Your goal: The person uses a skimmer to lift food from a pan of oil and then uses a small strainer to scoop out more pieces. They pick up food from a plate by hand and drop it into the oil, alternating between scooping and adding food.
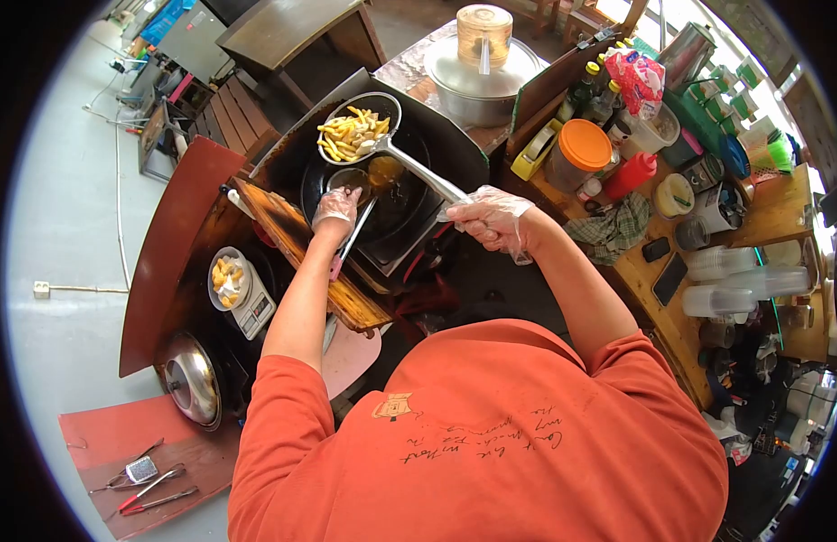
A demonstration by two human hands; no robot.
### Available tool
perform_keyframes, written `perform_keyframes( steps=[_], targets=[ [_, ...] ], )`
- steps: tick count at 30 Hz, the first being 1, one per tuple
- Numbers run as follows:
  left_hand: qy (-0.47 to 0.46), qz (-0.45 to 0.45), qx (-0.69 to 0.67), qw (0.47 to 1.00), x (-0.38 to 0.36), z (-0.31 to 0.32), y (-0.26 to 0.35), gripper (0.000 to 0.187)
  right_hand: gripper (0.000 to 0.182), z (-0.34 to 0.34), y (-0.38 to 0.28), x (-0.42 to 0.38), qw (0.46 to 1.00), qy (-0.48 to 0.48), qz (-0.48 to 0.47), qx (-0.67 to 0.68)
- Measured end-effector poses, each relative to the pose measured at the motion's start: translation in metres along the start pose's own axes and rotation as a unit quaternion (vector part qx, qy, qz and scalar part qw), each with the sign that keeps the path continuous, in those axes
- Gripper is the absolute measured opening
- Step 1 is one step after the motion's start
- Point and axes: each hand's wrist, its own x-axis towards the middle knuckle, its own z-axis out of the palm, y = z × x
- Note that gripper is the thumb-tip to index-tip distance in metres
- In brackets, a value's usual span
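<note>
My right hand [491, 219], in a clear plastic glove, is closed round the metal handle of a strainer [427, 169]. The strainer's basket holds yellow fries [353, 135] above a dark wok [408, 203]. My left hand [339, 210], also gloved, is over the wok's left side, just below the basket, beside a small round metal bowl [348, 180]. Its fingers are bent at the bowl's near edge; whether they grip it is unclear. A long metal utensil [353, 239] lies along the left wrist.
A bowl of food [229, 278] sits on a scale [254, 312] at the left. Beyond the wok stands a large lidded pot [477, 86]. Bottles, an orange-lidded jar [584, 143] and plastic containers [721, 300] crowd the right-hand counter. Tongs [154, 488] lie on a red board at lower left.
</note>
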Motion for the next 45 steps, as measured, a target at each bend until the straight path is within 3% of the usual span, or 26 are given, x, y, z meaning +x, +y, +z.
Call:
perform_keyframes(
  steps=[1, 3, 5, 6, 13, 15, 17, 18, 20, 21, 22, 23, 25, 29, 31, 33, 34, 37, 43, 45],
  targets=[
    [-0.001, -0.124, -0.119, 0.985, 0.001, 0.0, 0.003, 0.039, 0.03, 0.0, 0.0, 0.0, 1.0, 0.002, 0.004, 0.0],
    [0.005, -0.131, -0.166, 0.977, 0.001, 0.005, -0.006, 0.047, 0.03, 0.0, -0.001, 0.001, 1.0, 0.003, 0.007, 0.0],
    [0.061, -0.145, -0.385, 0.909, -0.001, 0.015, -0.015, 0.039, 0.029, -0.001, 0.0, 0.003, 1.0, 0.003, 0.006, 0.012],
    [0.088, -0.169, -0.429, 0.883, -0.003, 0.013, -0.012, 0.037, 0.029, -0.001, 0.001, 0.004, 1.0, 0.002, 0.006, 0.011],
    [0.093, -0.224, -0.477, 0.845, -0.004, -0.006, -0.024, 0.036, 0.031, 0.001, 0.0, 0.006, 1.0, 0.012, 0.01, 0.0],
    [0.09, -0.219, -0.476, 0.847, -0.004, -0.016, -0.027, 0.037, 0.032, 0.002, -0.001, 0.007, 1.0, 0.012, 0.014, 0.001],
    [0.102, -0.185, -0.377, 0.902, -0.001, -0.025, -0.029, 0.035, 0.032, 0.002, 0.0, 0.008, 1.0, 0.009, 0.006, 0.005],
    [0.101, -0.183, -0.378, 0.902, -0.002, -0.036, -0.023, 0.035, 0.032, 0.001, 0.0, 0.008, 1.0, 0.011, 0.006, 0.005],
    [0.034, -0.076, -0.097, 0.992, -0.014, -0.067, -0.002, 0.03, 0.032, 0.001, 0.0, 0.009, 1.0, 0.004, 0.003, 0.009],
    [-0.001, -0.02, 0.05, 0.999, -0.017, -0.074, 0.004, 0.031, 0.032, 0.002, -0.001, 0.008, 1.0, 0.005, 0.003, 0.009],
    [-0.064, -0.079, 0.055, 0.993, -0.002, -0.058, -0.002, 0.029, 0.032, 0.003, -0.002, 0.007, 1.0, 0.007, 0.003, 0.007],
    [-0.064, -0.079, 0.054, 0.993, 0.005, -0.042, -0.01, 0.029, 0.032, 0.004, -0.003, 0.006, 1.0, 0.009, 0.003, 0.005],
    [-0.099, 0.05, 0.137, 0.984, 0.011, -0.021, -0.021, 0.034, 0.031, 0.005, -0.003, 0.005, 1.0, 0.011, 0.004, 0.005],
    [-0.07, 0.112, 0.142, 0.981, 0.005, -0.013, 0.0, 0.038, 0.032, 0.006, -0.006, 0.001, 1.0, 0.015, 0.009, -0.001],
    [-0.024, 0.111, 0.119, 0.986, 0.005, -0.004, 0.005, 0.032, 0.032, 0.005, -0.006, 0.001, 1.0, 0.014, 0.007, -0.002],
    [0.018, -0.073, -0.077, 0.994, 0.009, 0.003, 0.007, 0.036, 0.032, 0.005, -0.005, 0.002, 1.0, 0.01, 0.004, -0.003],
    [0.075, -0.069, -0.167, 0.981, 0.007, 0.006, 0.005, 0.046, 0.032, 0.004, -0.005, 0.003, 1.0, 0.01, 0.004, -0.004],
    [0.035, -0.118, -0.28, 0.952, 0.004, 0.001, -0.003, 0.047, 0.032, 0.003, -0.004, 0.003, 1.0, 0.007, 0.004, -0.002],
    [0.081, -0.165, -0.286, 0.941, 0.005, 0.016, -0.03, 0.042, 0.032, 0.003, -0.003, 0.003, 1.0, 0.007, 0.01, 0.003],
    [0.142, -0.076, -0.203, 0.966, 0.006, 0.027, -0.047, 0.034, 0.032, 0.003, -0.003, 0.002, 1.0, 0.009, 0.013, 0.0]
  ],
)
